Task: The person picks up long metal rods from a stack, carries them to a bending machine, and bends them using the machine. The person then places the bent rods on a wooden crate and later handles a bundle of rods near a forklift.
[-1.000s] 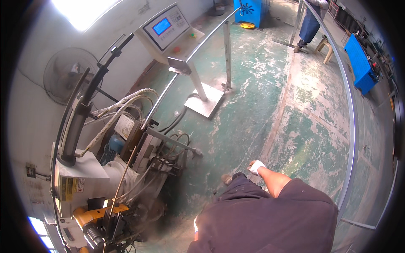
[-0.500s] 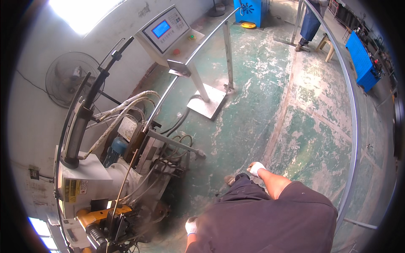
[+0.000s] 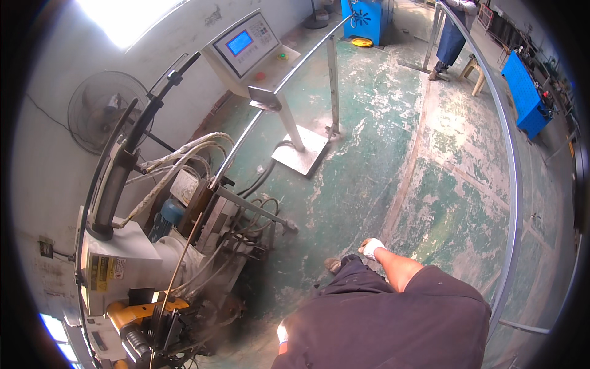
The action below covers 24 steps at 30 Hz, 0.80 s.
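My right hand, in a white glove with darker fingertips, hangs over the floor in front of my dark trousers. Its fingers look curled in, and nothing shows in them. Of my left hand only a white gloved sliver comes out past the side of my dark shirt; its fingers are hidden. Nearest to that hand, on the left, is a machine with a white housing, an orange part and dark cables. Neither hand touches it visibly.
A control panel with a lit screen stands on a post with a white base plate. Metal rails run along both sides. A fan is by the wall. Farther off are a person in a blue apron, a stool and blue cabinets.
My left hand has slipped mostly behind my shirt. My right hand stays nearly where it was. The view has shifted slightly; the machine and panel stand as before.
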Each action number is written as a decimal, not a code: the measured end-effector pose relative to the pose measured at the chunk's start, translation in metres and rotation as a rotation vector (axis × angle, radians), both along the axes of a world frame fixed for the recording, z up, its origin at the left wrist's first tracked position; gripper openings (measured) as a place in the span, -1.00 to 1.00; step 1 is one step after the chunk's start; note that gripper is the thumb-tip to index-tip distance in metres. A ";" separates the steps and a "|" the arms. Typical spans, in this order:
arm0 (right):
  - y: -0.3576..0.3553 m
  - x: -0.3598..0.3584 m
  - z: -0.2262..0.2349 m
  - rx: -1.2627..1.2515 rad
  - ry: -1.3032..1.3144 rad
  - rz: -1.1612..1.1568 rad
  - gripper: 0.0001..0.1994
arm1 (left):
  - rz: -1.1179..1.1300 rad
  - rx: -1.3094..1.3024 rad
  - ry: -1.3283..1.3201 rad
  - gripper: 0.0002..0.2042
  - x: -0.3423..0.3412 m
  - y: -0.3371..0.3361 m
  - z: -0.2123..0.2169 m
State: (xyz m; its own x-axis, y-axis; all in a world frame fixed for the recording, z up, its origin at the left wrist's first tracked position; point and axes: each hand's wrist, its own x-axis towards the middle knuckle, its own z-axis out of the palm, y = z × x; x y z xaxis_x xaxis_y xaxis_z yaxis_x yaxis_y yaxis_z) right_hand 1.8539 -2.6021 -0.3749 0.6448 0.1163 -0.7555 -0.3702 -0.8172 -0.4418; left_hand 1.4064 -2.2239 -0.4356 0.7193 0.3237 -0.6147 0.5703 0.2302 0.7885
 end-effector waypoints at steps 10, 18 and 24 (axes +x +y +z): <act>-0.003 -0.015 0.004 -0.047 0.013 0.124 -0.56 | 0.147 0.197 0.181 -0.74 0.029 -0.021 0.110; 0.001 -0.014 0.015 -0.010 0.027 0.100 -0.55 | -0.604 0.941 0.109 -0.77 -0.001 -0.005 0.027; 0.005 -0.004 0.026 -0.048 0.014 0.165 -0.52 | -0.741 1.111 0.079 -0.77 0.001 -0.008 0.021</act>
